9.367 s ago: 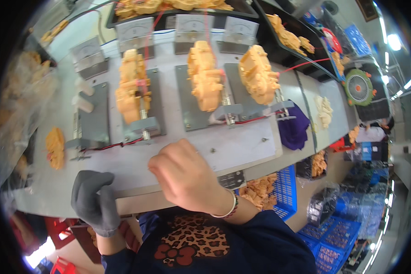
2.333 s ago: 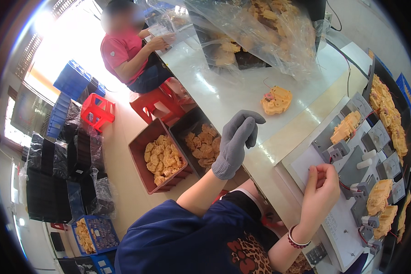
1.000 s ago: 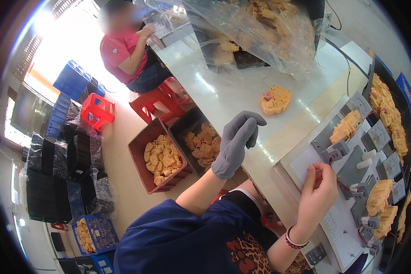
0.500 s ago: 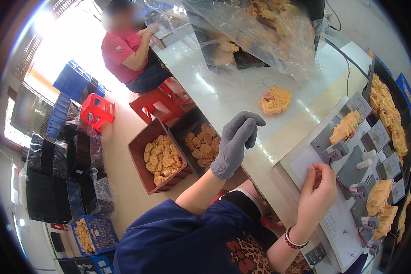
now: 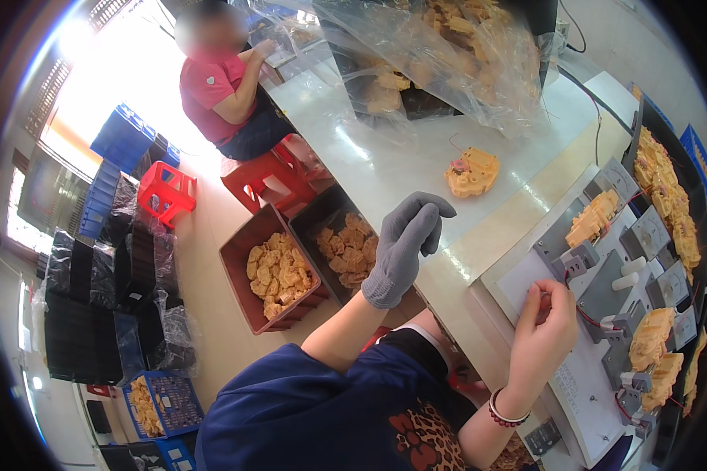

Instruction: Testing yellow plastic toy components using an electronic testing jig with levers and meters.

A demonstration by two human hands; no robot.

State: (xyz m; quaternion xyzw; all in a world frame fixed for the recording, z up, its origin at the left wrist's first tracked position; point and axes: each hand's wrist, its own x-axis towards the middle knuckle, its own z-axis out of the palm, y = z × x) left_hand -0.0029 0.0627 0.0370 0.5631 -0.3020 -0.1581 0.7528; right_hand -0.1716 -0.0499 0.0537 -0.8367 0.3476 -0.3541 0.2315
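My left hand (image 5: 404,251), in a grey glove, hovers over the table's near edge with its fingers loosely bent and apart, holding nothing. Just beyond it, a yellow plastic housing (image 5: 473,173) with a pinkish part and a thin wire lies on the table. My bare right hand (image 5: 548,318) is curled, thumb close to the fingers, over the white board of a test fixture (image 5: 511,290). Whether anything sits between those fingers is hidden. Beside it are grey clamp blocks (image 5: 580,259), with yellow housings mounted at the fixture's far end (image 5: 591,220) and near end (image 5: 652,339).
Clear plastic sheeting (image 5: 479,71) covers a dark bin of yellow parts at the back. More parts fill a tray (image 5: 668,204) at right. Left of the table stand a brown crate (image 5: 291,314) and a black crate (image 5: 330,282). A person (image 5: 220,86) sits on a red stool.
Both of my hands stay almost where they were. The seated person has shifted very slightly; the objects on the table have not moved.
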